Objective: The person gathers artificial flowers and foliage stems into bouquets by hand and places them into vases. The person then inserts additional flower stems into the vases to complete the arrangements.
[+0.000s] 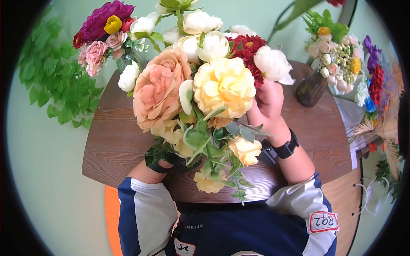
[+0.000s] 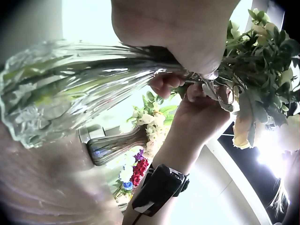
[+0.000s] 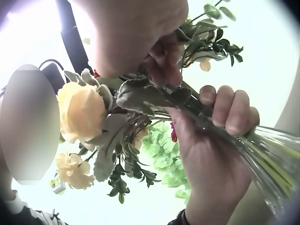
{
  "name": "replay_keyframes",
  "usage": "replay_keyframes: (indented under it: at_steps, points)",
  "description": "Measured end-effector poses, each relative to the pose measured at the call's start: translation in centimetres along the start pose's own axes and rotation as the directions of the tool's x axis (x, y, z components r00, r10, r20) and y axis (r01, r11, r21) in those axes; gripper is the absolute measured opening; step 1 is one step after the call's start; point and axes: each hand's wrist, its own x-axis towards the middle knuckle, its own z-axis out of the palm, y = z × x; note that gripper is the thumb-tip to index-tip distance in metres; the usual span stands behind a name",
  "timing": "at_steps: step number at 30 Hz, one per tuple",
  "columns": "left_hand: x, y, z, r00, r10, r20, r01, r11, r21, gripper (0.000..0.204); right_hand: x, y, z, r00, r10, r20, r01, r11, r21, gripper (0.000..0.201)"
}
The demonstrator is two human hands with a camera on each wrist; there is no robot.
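Note:
A large bunch of artificial flowers, with a peach bloom (image 1: 159, 91), a yellow bloom (image 1: 224, 88) and white ones (image 1: 273, 64), stands in a ribbed clear glass vase (image 2: 61, 89). In the right wrist view my left hand (image 3: 213, 145) grips the vase round its neck; the head view hides this hand behind the blooms. My right hand (image 1: 268, 104) is just above the neck, at the right side of the bunch. Its fingers curl round the stems there, close to grey-green leaves (image 3: 140, 96). Pale yellow blooms (image 1: 244, 150) and leafy sprigs hang over the front.
Behind on the right of the brown wooden table (image 1: 115, 141) is a dark glass vase (image 1: 311, 88) of small pale flowers. Another arrangement with a purple bloom (image 1: 106, 19) stands at the back left. Green foliage (image 1: 55, 72) hangs on the left wall, and more flowers (image 1: 378, 85) line the right.

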Motion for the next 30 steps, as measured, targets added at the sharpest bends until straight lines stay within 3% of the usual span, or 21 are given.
replay_keyframes:
  at_steps: [1, 3, 4, 6, 9, 13, 15, 20, 23, 25, 26, 28, 30]
  points:
    - [-1.8, -1.7, 2.8, 1.000, 0.001, 0.002, -0.001, 1.000, 0.001, 0.032, -0.5, 0.5, 0.0, 0.999, -0.045, -0.001, 0.045, 0.999, -0.029, 0.012]
    - [-0.4, -0.4, 0.6, 1.000, 0.001, 0.004, -0.001, 1.000, 0.004, 0.032, -1.5, 1.0, 0.5, 0.997, -0.058, -0.048, 0.057, 0.998, -0.032, 0.010]
    - [-3.0, -1.6, 2.4, 1.000, -0.001, 0.006, 0.001, 1.000, 0.006, 0.032, -1.9, 1.0, 1.0, 0.990, -0.091, -0.105, 0.096, 0.995, 0.041, 0.009]
    - [-0.1, -0.5, 0.5, 1.000, -0.003, 0.009, 0.003, 1.000, 0.011, 0.032, -2.2, 1.1, 1.8, 0.970, -0.170, -0.171, 0.193, 0.973, 0.125, 0.008]
    - [-1.0, -0.9, 1.4, 1.000, 0.002, 0.012, -0.002, 1.000, 0.015, 0.031, -3.1, 0.7, 2.5, 0.980, -0.052, -0.192, 0.098, 0.966, 0.239, 0.013]
    - [-1.1, -0.8, 0.9, 1.000, 0.010, 0.010, -0.010, 1.000, 0.014, 0.031, -2.1, -0.8, 2.2, 0.974, -0.054, -0.220, 0.116, 0.954, 0.276, 0.019]
    - [-0.8, -0.7, 0.8, 1.000, 0.012, 0.009, -0.013, 1.000, 0.013, 0.031, -1.8, -1.5, 2.0, 0.963, -0.090, -0.254, 0.129, 0.981, 0.143, 0.023]
    - [-1.3, -0.9, 1.1, 1.000, 0.019, 0.009, -0.019, 1.000, 0.013, 0.031, -1.6, -0.9, 1.7, 0.953, -0.128, -0.275, 0.184, 0.965, 0.189, 0.024]
    - [-1.5, -0.7, 0.6, 1.000, 0.022, 0.012, -0.023, 1.000, 0.013, 0.031, -1.5, -0.8, 1.2, 0.969, -0.092, -0.231, 0.165, 0.933, 0.320, 0.021]
    - [-1.4, -0.7, 0.6, 1.000, 0.024, 0.013, -0.024, 1.000, 0.014, 0.031, -1.5, -0.8, 0.9, 0.994, -0.075, -0.079, 0.087, 0.981, 0.175, 0.014]
    - [-1.5, -0.8, 0.8, 1.000, 0.024, 0.013, -0.024, 1.000, 0.014, 0.030, -1.4, -0.7, 1.1, 0.994, -0.073, -0.079, 0.086, 0.981, 0.175, 0.014]
    - [-1.9, -1.0, 1.0, 1.000, 0.022, 0.015, -0.022, 1.000, 0.013, 0.030, -1.2, -0.3, 1.6, 0.972, -0.201, -0.122, 0.198, 0.980, -0.035, 0.004]
    - [-1.5, -1.1, 1.1, 1.000, 0.023, 0.016, -0.023, 1.000, 0.013, 0.030, -1.0, -0.2, 1.3, 0.972, -0.217, -0.086, 0.213, 0.976, -0.047, 0.003]
